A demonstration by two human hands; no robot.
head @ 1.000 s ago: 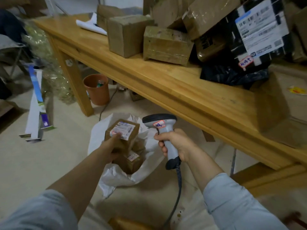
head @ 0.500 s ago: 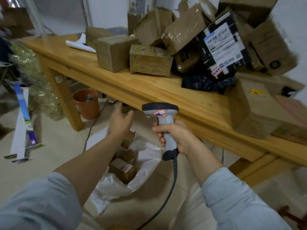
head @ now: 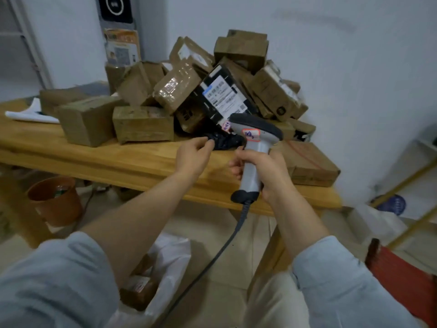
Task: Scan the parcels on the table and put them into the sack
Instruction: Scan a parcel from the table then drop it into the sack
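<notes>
Grip of the right hand [head: 267,171] is closed round the pale grey handle of the handheld barcode scanner [head: 255,146] w/ dark head and red-edged sticker. It is held upright above the front edge of the light wooden tabletop [head: 94,157], head turned toward the parcel pile. A dark cable [head: 212,256] is seen hanging from the handle's base down toward the floor.

The left hand [head: 191,157] is stretched out to the crumpled black plastic-bag parcel [head: 227,139] lying at the foot of the pile. Its fingers are curled at the bag's near edge, but whether the grip is closed on the bag or only touching it cannot be told (blur).

Behind the bag, brown cardboard boxes [head: 142,124] are heaped against the wall, incl. a black box w/ white printed label [head: 220,94] leaned on the heap. A flat brown carton [head: 309,164] is laid at the tabletop's right end, just beside the scanner.

On the floor below, btw the person's arms, the white plastic sack [head: 175,259] is seen open — small cardboard parcels [head: 139,288] are already inside. An orange-brown plastic bin [head: 56,202] is stood under the tabletop at left.
</notes>
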